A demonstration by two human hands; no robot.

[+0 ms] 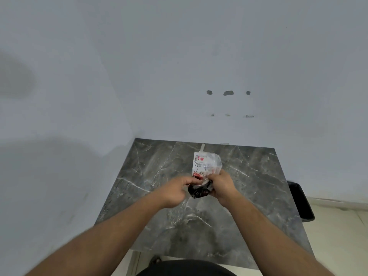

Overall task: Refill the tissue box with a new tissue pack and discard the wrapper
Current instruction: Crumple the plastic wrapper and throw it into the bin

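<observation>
Grey marble table [199,226] against the wall [179,76] — its veined top bare where visible.

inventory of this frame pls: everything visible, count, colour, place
plastic wrapper: 1, clear with white, red and black print, crumpled, held in both hands above the table's middle
table: 1, dark grey marble with white veins, centre of view, pushed against the wall
wall: 1, pale blue-grey, fills the upper part of the view
holes in wall: about 6 small marks, grey, in two rows above the table
black bin or tray: 1, black, on the floor off the table's right edge; cannot tell which it is
floor: light cream, lower right
tissue box: none in view
left hand: 1, pinching the wrapper's lower end
right hand: 1, gripping the wrapper's right side
</observation>
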